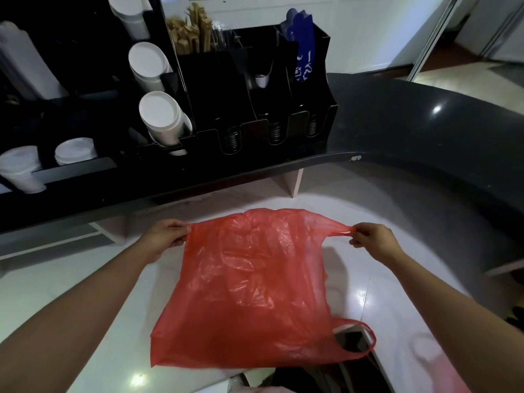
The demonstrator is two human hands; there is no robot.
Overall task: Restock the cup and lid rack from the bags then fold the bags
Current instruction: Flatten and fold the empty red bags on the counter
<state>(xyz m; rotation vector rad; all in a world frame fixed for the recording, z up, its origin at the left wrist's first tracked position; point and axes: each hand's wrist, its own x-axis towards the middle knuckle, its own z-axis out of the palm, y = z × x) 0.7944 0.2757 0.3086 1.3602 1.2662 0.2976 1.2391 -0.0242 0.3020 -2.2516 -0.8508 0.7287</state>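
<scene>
A red plastic bag [249, 285] hangs stretched out flat in front of me, above the white lower counter. My left hand [166, 234] pinches its upper left corner. My right hand [371, 236] pinches one handle loop, pulled out to the right. The bag's other handle loop dangles at the lower right. The black cup and lid rack [198, 89] stands on the dark counter behind, with white cups [161, 117] lying stacked in its left slots and dark lids [231, 140] in the front slots.
The rack also holds wooden stirrers [192, 32], straws and blue packets [303, 43]. More white cups [19, 171] and lids [75, 151] sit at the far left. The dark curved counter [425, 123] runs to the right. A white lower counter [382, 293] lies beneath the bag.
</scene>
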